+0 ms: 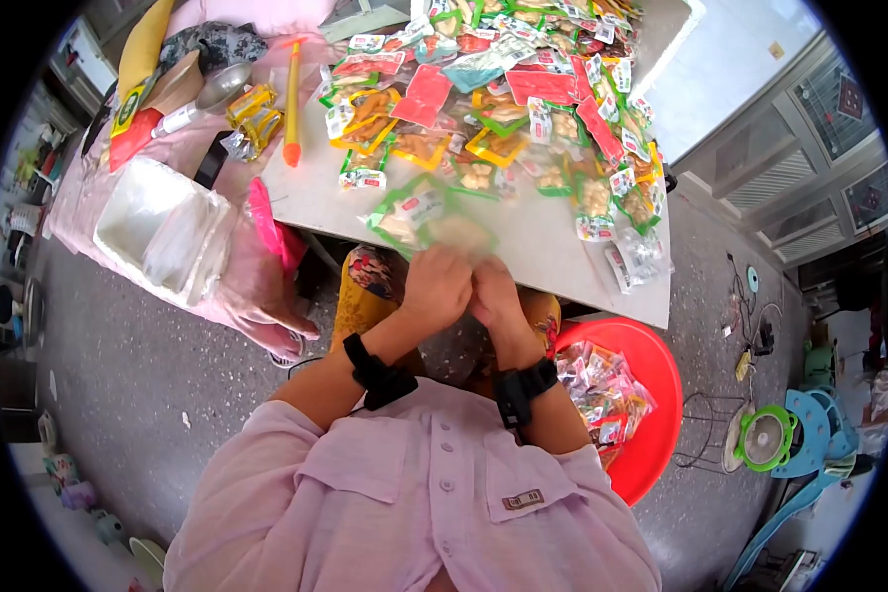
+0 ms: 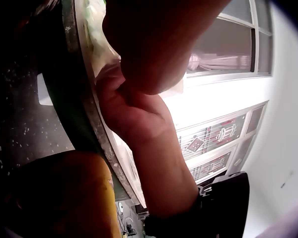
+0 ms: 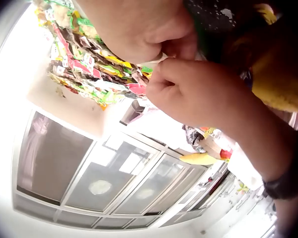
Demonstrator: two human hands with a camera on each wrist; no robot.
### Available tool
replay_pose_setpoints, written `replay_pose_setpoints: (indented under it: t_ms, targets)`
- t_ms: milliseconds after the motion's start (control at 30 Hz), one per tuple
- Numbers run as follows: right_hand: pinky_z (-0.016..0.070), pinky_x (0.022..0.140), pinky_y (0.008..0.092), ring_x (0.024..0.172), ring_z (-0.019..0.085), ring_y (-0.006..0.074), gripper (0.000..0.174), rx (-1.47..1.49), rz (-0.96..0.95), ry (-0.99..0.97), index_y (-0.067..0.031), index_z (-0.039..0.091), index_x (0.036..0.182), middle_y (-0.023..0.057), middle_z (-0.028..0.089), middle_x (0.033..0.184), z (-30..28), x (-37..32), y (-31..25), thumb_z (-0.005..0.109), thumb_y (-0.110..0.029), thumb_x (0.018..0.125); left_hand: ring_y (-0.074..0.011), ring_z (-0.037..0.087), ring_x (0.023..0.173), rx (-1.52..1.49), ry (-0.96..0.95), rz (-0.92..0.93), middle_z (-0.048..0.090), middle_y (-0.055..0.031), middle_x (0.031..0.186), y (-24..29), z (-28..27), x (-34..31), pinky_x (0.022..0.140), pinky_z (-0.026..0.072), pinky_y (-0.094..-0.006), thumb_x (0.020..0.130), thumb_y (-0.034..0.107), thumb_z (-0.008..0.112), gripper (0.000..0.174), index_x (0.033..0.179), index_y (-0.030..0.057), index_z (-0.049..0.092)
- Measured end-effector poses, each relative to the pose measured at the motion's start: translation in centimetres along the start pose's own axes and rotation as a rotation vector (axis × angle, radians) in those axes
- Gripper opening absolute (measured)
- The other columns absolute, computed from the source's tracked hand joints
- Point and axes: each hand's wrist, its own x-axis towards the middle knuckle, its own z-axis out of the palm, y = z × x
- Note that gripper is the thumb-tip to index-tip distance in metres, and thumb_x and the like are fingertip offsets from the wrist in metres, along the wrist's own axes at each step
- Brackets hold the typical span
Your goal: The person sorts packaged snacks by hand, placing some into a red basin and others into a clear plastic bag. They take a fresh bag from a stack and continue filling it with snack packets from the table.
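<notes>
A green-edged clear snack packet (image 1: 419,209), blurred, is held at the table's front edge in the head view. My left hand (image 1: 438,284) grips its near edge with curled fingers. Right beside it, knuckles close together, my right hand (image 1: 494,294) pinches the same edge. In the right wrist view the left hand (image 3: 188,87) shows bent fingers meeting the right hand (image 3: 139,27), and the packet is mostly hidden. The left wrist view has the right hand (image 2: 131,111) partly behind the left one. Many snack packets (image 1: 476,176) with green, yellow and red edges lie just beyond.
The pale table (image 1: 523,242) carries a heap of packets toward the back. A red basin (image 1: 666,395) with more packets stands at the lower right. To the left are a white foam box (image 1: 143,232), a yellow-orange stick (image 1: 292,109) and a metal ladle (image 1: 222,87).
</notes>
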Motion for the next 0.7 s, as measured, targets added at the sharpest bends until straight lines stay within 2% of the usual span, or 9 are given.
replay_pose_setpoints:
  t_ms: [67,167,233,367,467,633,700]
  targets:
    - [0.0408,0.046,0.0233,0.059,0.051,0.0135,0.009,-0.119,0.038,0.013,-0.0002,0.049,0.082,0.0061,0.052,0.072,0.7,-0.4,-0.4,0.046,-0.006,0.077,-0.0263,0.047,0.081,-0.009,0.012,0.022,0.052,-0.0085,0.086,-0.1,0.0,-0.2,0.068,0.0345,-0.0359,0.060,0.009,0.053,0.009,0.067,0.0057,0.048]
    - [0.0387,0.041,0.0229,0.058,0.050,0.0124,0.011,-0.514,0.103,-0.081,-0.0005,0.050,0.084,0.0054,0.052,0.070,0.5,0.3,-2.0,0.044,-0.008,0.078,-0.0265,0.047,0.082,-0.021,0.047,0.032,0.052,-0.0083,0.086,-0.2,0.0,-0.3,0.069,0.0345,-0.0360,0.060,0.009,0.054,0.010,0.067,0.0057,0.049]
    - [0.0367,0.039,0.0226,0.056,0.049,0.0118,0.011,-0.420,0.087,-0.138,-0.0017,0.050,0.082,0.0044,0.051,0.069,0.2,1.8,-1.1,0.043,-0.009,0.078,-0.0268,0.046,0.083,-0.015,0.038,0.030,0.051,-0.0081,0.086,-0.5,0.0,-0.5,0.070,0.0345,-0.0362,0.060,0.010,0.055,0.011,0.068,0.0057,0.050]
    - [0.0325,0.035,0.0201,0.051,0.047,0.0096,0.011,-0.284,0.051,-0.168,-0.0039,0.051,0.078,0.0028,0.049,0.065,0.0,2.3,-0.7,0.041,-0.010,0.078,-0.0277,0.045,0.091,-0.054,0.032,0.050,0.049,-0.0093,0.093,-0.6,-0.8,-0.5,0.076,0.0337,-0.0389,0.061,0.013,0.058,0.021,0.080,0.0060,0.052]
    - [0.0305,0.034,0.0179,0.049,0.046,0.0076,0.011,-0.455,0.147,-0.267,-0.0050,0.051,0.079,0.0022,0.049,0.064,-1.9,1.5,-2.2,0.043,-0.011,0.078,-0.0283,0.043,0.098,-0.020,-0.014,0.106,0.047,-0.0105,0.099,-0.3,-2.3,-0.6,0.082,0.0316,-0.0415,0.061,0.013,0.059,0.031,0.090,0.0069,0.052]
    - [0.0324,0.038,0.0166,0.049,0.047,0.0074,0.014,-0.542,0.071,-0.102,-0.0038,0.050,0.086,0.0018,0.050,0.064,-3.1,0.2,-3.7,0.048,-0.015,0.077,-0.0286,0.040,0.103,0.186,-0.070,0.228,0.046,-0.0112,0.104,-3.1,-1.3,-1.6,0.088,0.0276,-0.0447,0.057,0.010,0.059,0.038,0.095,0.0082,0.052]
    - [0.0341,0.041,0.0170,0.051,0.048,0.0080,0.017,-0.554,0.010,-0.051,-0.0031,0.050,0.089,0.0018,0.050,0.066,-3.5,-0.3,-4.3,0.050,-0.014,0.076,-0.0275,0.040,0.104,0.138,-0.174,0.224,0.045,-0.0107,0.106,-3.9,-1.3,-1.3,0.089,0.0275,-0.0449,0.056,0.008,0.058,0.040,0.095,0.0082,0.052]
